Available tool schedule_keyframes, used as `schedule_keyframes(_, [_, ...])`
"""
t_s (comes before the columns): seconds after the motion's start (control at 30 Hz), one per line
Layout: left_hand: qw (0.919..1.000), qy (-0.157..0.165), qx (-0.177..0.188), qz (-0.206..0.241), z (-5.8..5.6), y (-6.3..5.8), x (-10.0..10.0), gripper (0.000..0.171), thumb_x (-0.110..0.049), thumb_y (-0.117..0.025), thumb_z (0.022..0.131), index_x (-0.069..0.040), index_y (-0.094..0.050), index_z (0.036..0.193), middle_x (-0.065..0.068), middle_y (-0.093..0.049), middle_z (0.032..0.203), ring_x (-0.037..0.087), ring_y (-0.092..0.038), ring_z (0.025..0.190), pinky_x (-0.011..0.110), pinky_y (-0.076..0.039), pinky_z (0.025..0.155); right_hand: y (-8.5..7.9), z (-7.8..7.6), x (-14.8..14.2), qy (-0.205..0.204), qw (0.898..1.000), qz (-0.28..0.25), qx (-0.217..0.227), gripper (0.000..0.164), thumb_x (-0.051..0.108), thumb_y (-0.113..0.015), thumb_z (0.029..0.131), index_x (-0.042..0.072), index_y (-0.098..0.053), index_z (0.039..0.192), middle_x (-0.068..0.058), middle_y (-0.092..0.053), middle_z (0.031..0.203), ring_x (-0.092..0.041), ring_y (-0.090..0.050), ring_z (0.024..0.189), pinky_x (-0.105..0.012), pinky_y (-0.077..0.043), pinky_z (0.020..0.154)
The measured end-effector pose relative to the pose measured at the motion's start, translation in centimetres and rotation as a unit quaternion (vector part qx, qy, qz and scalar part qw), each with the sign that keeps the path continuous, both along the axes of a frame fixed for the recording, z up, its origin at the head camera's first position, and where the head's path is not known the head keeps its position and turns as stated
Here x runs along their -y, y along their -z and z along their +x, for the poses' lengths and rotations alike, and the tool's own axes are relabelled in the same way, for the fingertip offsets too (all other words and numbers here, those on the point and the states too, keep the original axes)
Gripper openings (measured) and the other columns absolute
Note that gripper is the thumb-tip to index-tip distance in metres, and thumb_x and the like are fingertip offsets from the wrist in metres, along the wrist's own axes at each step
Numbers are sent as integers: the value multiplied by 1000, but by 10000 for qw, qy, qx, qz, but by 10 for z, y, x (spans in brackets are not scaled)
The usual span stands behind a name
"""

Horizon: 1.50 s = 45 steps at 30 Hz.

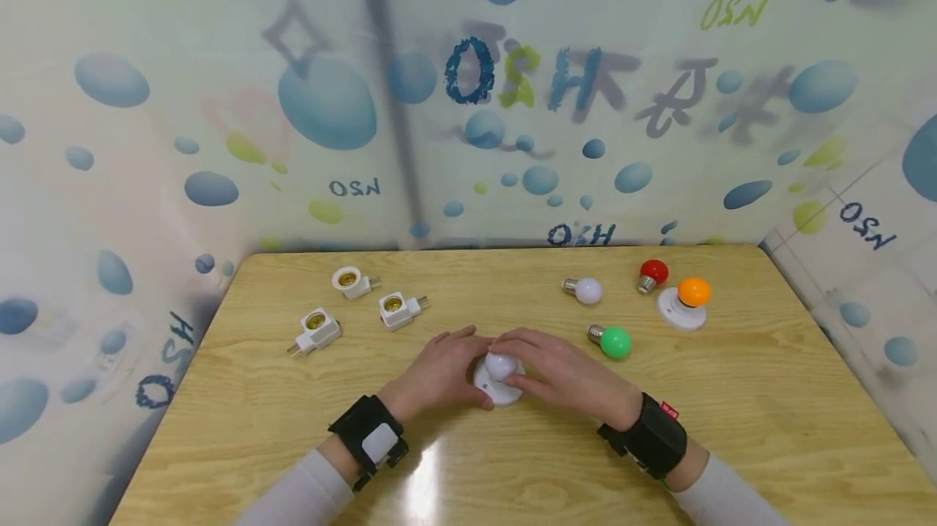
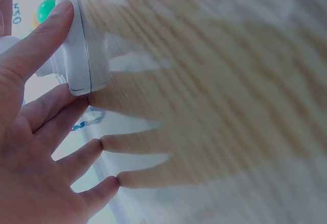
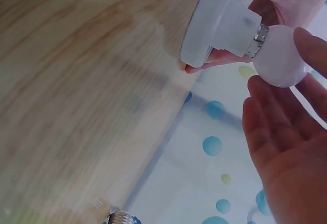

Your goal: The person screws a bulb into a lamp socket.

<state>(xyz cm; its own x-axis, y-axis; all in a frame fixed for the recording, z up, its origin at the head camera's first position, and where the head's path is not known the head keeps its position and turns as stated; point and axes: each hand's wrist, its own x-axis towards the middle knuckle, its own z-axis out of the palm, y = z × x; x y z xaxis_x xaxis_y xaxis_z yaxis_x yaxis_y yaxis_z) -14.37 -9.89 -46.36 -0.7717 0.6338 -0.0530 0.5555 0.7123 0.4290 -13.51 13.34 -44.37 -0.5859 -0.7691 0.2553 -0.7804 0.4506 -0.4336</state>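
Note:
A white round lamp holder point(image 1: 502, 397) sits flat on the wooden table in front of me, with a white light bulb point(image 3: 281, 58) upright in its socket. Part of the bulb's metal thread shows above the socket in the right wrist view. My left hand point(image 1: 442, 369) grips the holder's base point(image 2: 78, 55) from the side, thumb on the near edge and fingers round the far one. Its other fingertips rest on the tabletop. From the right, my right hand point(image 1: 562, 370) holds the bulb's globe between thumb and fingers.
Right of the hands lie a green bulb point(image 1: 616, 342), another white bulb point(image 1: 588, 291) and a red bulb point(image 1: 654, 271). Beside them an orange bulb point(image 1: 694, 292) stands in a second round holder point(image 1: 682, 318). Three white plug-in sockets point(image 1: 322, 334) lie at the back left. A patterned curtain point(image 1: 468, 176) hangs behind.

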Motion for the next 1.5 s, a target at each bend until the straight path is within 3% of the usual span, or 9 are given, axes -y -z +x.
schedule_keyframes(0.27, [10000,13,23,44,0,0,1,79,-50,-80,69,-15,-57,135,-1,-56,135,35,-38,133,56,-31,103,0,2,4,150,9998,-95,30,42,34,-65,90,15,-58,127,5,-55,123,-7,-52,112,-27,-47,93])
schedule_keyframes(0.5, [10000,0,2,56,1,1,1,78,-50,-80,68,-14,-58,134,-2,-57,134,34,-38,133,55,-31,104,7,2,5,209,9994,-104,-264,44,41,-65,89,15,-56,123,7,-54,118,-5,-51,106,-26,-47,90])
schedule_keyframes(0.73, [10000,-25,-65,4,2,1,1,75,-51,-80,67,-16,-60,131,-1,-60,130,34,-38,133,57,-31,103,3,3,2,263,9993,213,-146,64,52,-61,88,17,-49,140,4,-47,141,-12,-44,126,-37,-41,100])
schedule_keyframes(1.03, [9999,-95,-9,-50,3,0,1,80,-51,-80,69,-15,-56,136,1,-57,134,33,-36,135,56,-28,105,-5,2,0,-298,9987,327,270,50,31,-57,97,17,-48,144,4,-42,149,-13,-41,132,-36,-39,103])
schedule_keyframes(1.5, [9999,-27,-77,75,2,0,1,81,-50,-80,68,-17,-54,138,0,-58,132,34,-36,135,55,-28,105,-3,-1,0,-306,9990,93,301,43,26,-57,97,14,-53,138,2,-50,140,-11,-47,126,-32,-43,99])
